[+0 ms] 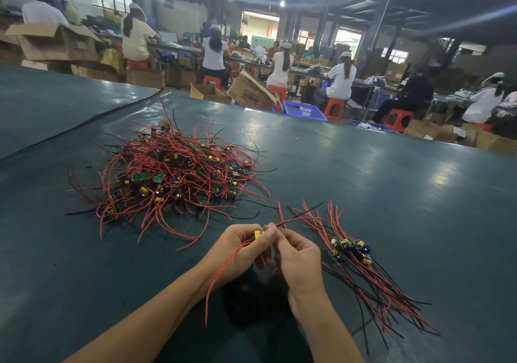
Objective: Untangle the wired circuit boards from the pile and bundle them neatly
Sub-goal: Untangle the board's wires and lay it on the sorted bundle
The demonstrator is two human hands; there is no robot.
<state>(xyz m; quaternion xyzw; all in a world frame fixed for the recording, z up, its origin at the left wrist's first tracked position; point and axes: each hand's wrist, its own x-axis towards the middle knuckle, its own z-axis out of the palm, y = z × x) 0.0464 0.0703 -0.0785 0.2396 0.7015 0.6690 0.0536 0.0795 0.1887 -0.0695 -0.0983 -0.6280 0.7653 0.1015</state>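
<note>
A tangled pile of small green circuit boards with red and black wires lies on the dark green table, left of centre. My left hand grips one wired board with a yellow part, just above the table near the front. Its red wires hang down past my left wrist. My right hand pinches the same board's other wires, which stick out up and to the right. A sorted bundle of boards with wires laid parallel lies just right of my right hand.
The green table stretches far to the right and back; a seam runs across its left part. Beyond its far edge stand cardboard boxes, a blue crate, red stools and several seated people at other benches.
</note>
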